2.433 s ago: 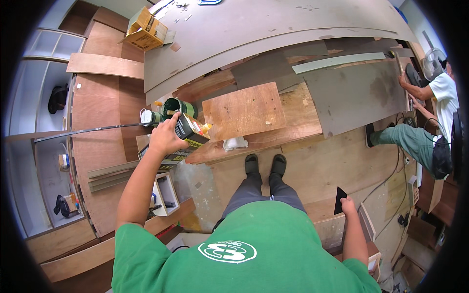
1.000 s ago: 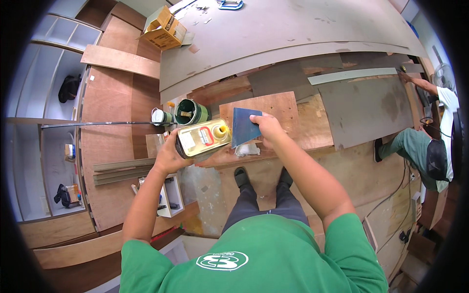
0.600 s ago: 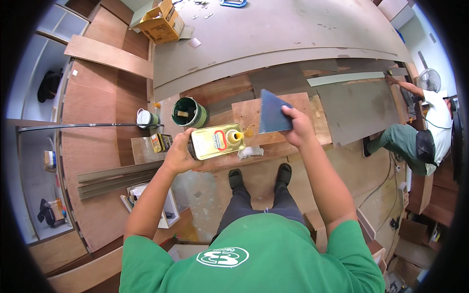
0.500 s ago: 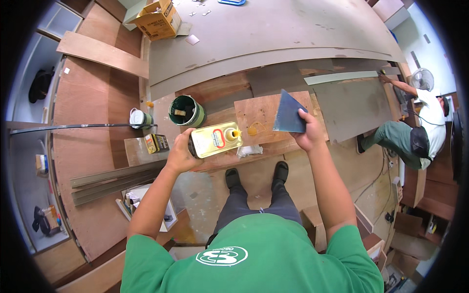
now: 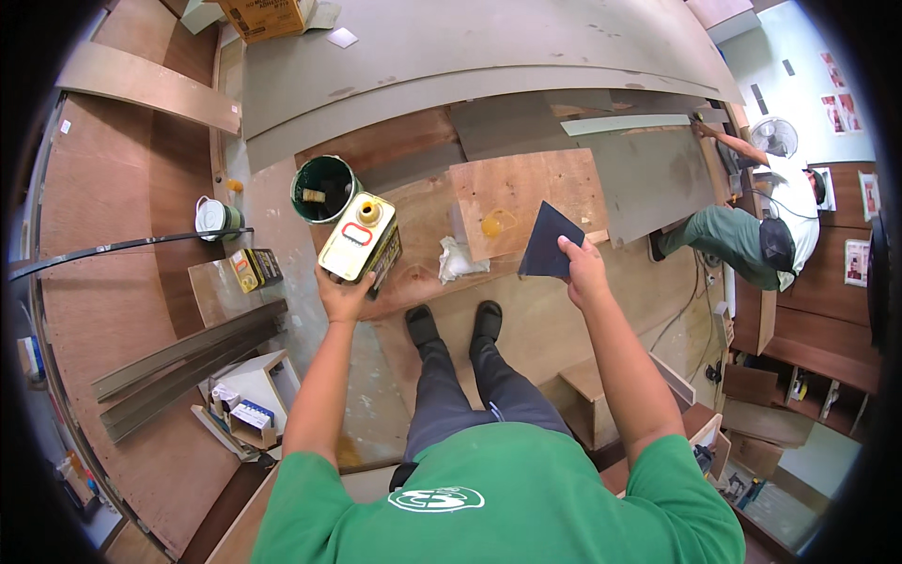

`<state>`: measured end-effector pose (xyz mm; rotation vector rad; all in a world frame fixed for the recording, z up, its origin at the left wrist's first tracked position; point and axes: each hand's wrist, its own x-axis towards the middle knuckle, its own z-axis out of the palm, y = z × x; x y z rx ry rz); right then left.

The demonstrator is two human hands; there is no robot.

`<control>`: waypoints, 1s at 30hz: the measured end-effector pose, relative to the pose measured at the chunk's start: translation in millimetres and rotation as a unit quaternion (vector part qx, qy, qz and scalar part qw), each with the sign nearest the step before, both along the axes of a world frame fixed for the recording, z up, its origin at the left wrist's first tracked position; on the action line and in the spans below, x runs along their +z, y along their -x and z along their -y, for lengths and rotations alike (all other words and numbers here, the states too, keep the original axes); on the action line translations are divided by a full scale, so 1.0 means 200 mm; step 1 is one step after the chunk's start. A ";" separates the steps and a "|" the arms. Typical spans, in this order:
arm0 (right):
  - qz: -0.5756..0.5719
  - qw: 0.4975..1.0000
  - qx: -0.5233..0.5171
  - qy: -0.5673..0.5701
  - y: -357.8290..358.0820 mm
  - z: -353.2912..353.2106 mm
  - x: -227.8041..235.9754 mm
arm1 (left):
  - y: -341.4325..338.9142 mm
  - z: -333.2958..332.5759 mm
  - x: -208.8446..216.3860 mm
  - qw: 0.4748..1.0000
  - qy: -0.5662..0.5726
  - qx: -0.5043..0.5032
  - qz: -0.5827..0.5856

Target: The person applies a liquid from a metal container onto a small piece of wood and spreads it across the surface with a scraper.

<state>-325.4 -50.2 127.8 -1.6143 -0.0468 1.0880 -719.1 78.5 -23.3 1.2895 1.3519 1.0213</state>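
Note:
My left hand (image 5: 344, 299) grips a rectangular metal can (image 5: 349, 240) from below, its pale top with a red ring and uncapped round spout facing up. Just beyond the can is a dark green bucket (image 5: 325, 167) with a brush (image 5: 313, 196) inside. My right hand (image 5: 587, 271) pinches a thin, dark blue flat spreader (image 5: 547, 246) between thumb and fingers. Beyond the spreader lies a plywood board (image 5: 540, 183) with a small amber puddle of glue (image 5: 490, 227) on it. Crumpled white plastic or cloth (image 5: 460, 261) rests by the board's near left corner.
A lidded pail (image 5: 218, 218) and a yellow-black tin (image 5: 256, 269) stand at the left, near stacked strips (image 5: 188, 367). Large grey sheets (image 5: 470, 56) cover the far side. At the right a co-worker (image 5: 770, 216) bends over a panel near a fan (image 5: 773, 137); cables (image 5: 691, 301) cross the floor.
The can has swung from tipped rightward to nearly upright, and moved left and nearer to the bucket. The spreader has turned a little in my right hand's grip. The whole view has shifted.

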 end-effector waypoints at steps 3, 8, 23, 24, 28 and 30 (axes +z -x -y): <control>0.066 0.995 0.076 -0.011 0.00 0.01 -0.10 | 0.00 -0.02 -0.18 0.998 -0.023 0.035 -0.046; 0.461 0.808 0.356 0.091 0.05 0.03 -0.12 | -0.02 0.00 -0.39 0.987 -0.026 0.095 -0.125; 0.619 0.679 0.367 0.146 0.08 -0.15 -0.25 | 0.09 0.37 -0.52 0.972 0.049 0.055 -0.225; 0.618 0.679 0.368 0.149 0.07 -0.15 -0.26 | 0.08 0.37 -0.51 0.975 0.066 0.054 -0.204; 0.614 0.683 0.373 0.132 0.17 -0.23 -0.28 | 0.24 0.35 -0.53 0.984 0.064 0.061 -0.154; 0.605 0.686 0.378 0.143 0.15 -0.19 -0.27 | 0.20 0.38 -0.45 0.989 0.077 0.049 -0.113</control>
